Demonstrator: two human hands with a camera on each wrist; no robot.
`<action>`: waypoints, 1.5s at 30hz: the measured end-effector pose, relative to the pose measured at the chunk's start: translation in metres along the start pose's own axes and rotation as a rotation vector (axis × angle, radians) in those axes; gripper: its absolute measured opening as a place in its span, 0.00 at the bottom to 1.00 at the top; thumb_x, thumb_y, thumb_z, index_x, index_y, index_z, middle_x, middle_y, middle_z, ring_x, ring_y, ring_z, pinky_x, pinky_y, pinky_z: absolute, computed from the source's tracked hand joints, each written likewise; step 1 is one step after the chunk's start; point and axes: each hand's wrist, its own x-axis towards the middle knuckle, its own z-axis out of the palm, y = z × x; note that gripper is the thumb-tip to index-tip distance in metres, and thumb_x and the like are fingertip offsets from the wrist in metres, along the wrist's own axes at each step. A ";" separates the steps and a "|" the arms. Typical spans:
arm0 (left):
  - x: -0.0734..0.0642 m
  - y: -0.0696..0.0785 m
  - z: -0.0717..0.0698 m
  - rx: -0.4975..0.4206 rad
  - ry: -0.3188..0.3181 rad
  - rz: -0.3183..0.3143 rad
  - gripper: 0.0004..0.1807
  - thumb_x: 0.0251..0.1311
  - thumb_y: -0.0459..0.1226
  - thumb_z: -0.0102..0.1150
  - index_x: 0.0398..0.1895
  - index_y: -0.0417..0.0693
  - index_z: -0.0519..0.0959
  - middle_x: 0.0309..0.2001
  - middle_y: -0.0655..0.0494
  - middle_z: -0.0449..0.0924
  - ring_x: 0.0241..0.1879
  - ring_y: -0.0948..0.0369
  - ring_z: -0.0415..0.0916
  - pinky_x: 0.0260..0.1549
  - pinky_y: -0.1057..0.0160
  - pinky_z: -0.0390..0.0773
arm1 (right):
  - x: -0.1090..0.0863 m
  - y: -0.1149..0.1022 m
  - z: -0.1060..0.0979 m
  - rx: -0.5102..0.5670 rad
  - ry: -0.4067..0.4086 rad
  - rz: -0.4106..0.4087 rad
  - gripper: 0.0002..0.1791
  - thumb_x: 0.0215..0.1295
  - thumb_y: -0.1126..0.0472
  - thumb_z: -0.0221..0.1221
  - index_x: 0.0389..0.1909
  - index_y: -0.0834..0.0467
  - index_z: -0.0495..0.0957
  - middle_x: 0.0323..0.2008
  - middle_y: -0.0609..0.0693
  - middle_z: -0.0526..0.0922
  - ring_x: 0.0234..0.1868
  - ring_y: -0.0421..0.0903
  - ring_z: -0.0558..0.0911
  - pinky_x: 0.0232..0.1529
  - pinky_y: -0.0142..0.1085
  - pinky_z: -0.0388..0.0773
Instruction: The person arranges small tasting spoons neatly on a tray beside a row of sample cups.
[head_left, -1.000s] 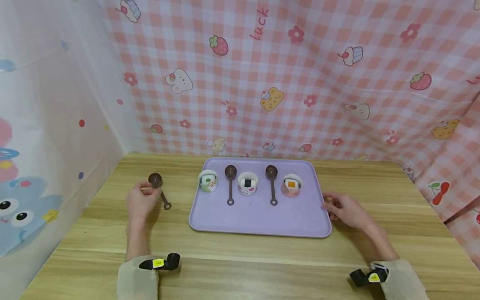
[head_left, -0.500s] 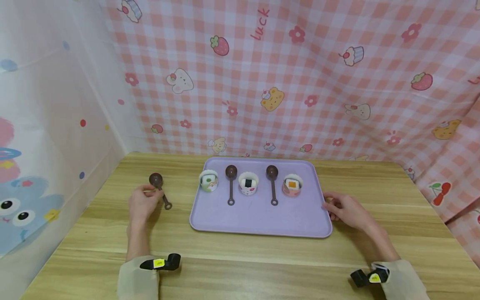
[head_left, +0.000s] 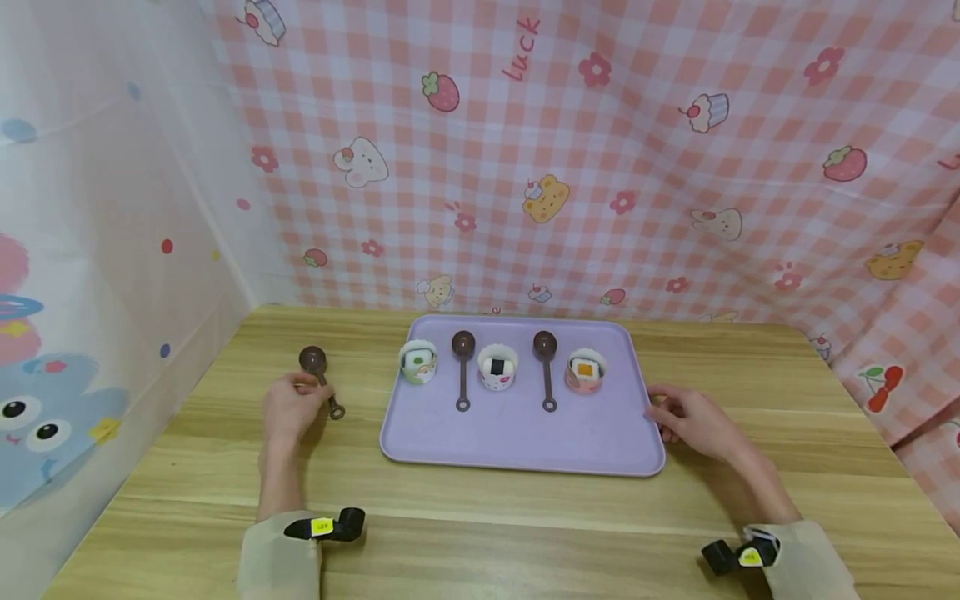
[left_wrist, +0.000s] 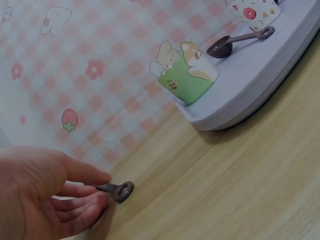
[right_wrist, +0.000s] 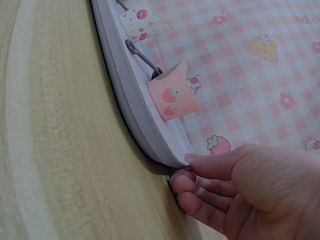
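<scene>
My left hand [head_left: 291,406] pinches the handle of a dark brown measuring spoon [head_left: 312,359] lying on the table, left of the lilac tray [head_left: 517,437]. In the left wrist view, the ringed handle end [left_wrist: 125,189] sticks out past the fingers; the bowl is hidden there. My right hand [head_left: 697,423] grips the tray's right rim, thumb [right_wrist: 210,165] on top and fingers curled beneath. Along the tray stand a green paper cup [head_left: 418,372], a white patterned cup [head_left: 495,382] and a pink cup [head_left: 583,383], each with a small rice-ball-like piece inside. Two more brown spoons [head_left: 463,344] lie between them.
The wooden table [head_left: 480,533] reaches back to a pink checked cloth [head_left: 495,250]. A white printed cloth [head_left: 97,250] hangs on the left side. Bare wood lies between the spoon in hand and the tray.
My left hand has shifted slightly right and down along the spoon, from near its bowl onto the handle. The spoon lies about where it was; the right hand and tray have stayed put.
</scene>
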 end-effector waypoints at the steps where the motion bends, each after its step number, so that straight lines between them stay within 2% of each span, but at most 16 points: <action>1: 0.000 0.000 0.000 0.003 -0.006 0.000 0.20 0.61 0.36 0.64 0.50 0.29 0.77 0.45 0.33 0.83 0.43 0.44 0.80 0.33 0.66 0.73 | 0.000 0.000 0.000 0.001 0.000 0.001 0.22 0.73 0.64 0.58 0.62 0.73 0.71 0.24 0.48 0.78 0.23 0.40 0.77 0.25 0.32 0.76; 4: 0.000 0.000 0.001 -0.004 -0.023 -0.006 0.20 0.61 0.36 0.64 0.51 0.28 0.77 0.46 0.33 0.83 0.44 0.43 0.81 0.31 0.68 0.73 | 0.000 0.000 0.000 0.003 -0.001 0.003 0.22 0.73 0.64 0.58 0.62 0.73 0.71 0.24 0.48 0.78 0.24 0.40 0.77 0.25 0.32 0.76; 15: -0.001 0.002 0.002 -0.036 -0.050 -0.023 0.20 0.63 0.33 0.64 0.53 0.25 0.76 0.42 0.37 0.81 0.39 0.51 0.79 0.27 0.73 0.73 | 0.000 -0.001 0.000 -0.006 0.006 -0.001 0.21 0.73 0.65 0.59 0.61 0.73 0.72 0.23 0.48 0.78 0.23 0.41 0.76 0.24 0.31 0.75; 29: 0.001 0.006 0.003 0.011 -0.044 -0.024 0.15 0.63 0.34 0.64 0.47 0.28 0.80 0.38 0.41 0.82 0.37 0.54 0.78 0.26 0.72 0.72 | 0.000 -0.001 0.000 -0.015 0.005 0.005 0.22 0.73 0.64 0.59 0.62 0.73 0.72 0.23 0.48 0.77 0.23 0.41 0.76 0.25 0.31 0.75; 37: 0.001 0.007 0.002 0.003 -0.060 -0.028 0.14 0.63 0.33 0.64 0.45 0.29 0.80 0.36 0.42 0.82 0.33 0.58 0.77 0.25 0.72 0.72 | 0.001 0.000 0.000 -0.012 -0.005 0.006 0.22 0.73 0.65 0.58 0.62 0.73 0.71 0.23 0.48 0.78 0.23 0.42 0.76 0.25 0.32 0.75; 45: 0.002 0.010 0.001 -0.037 -0.069 -0.034 0.13 0.63 0.33 0.63 0.45 0.29 0.79 0.31 0.50 0.82 0.26 0.66 0.76 0.25 0.72 0.72 | 0.000 0.000 -0.001 -0.006 -0.005 0.005 0.22 0.73 0.65 0.58 0.62 0.74 0.70 0.24 0.48 0.78 0.24 0.42 0.77 0.25 0.32 0.76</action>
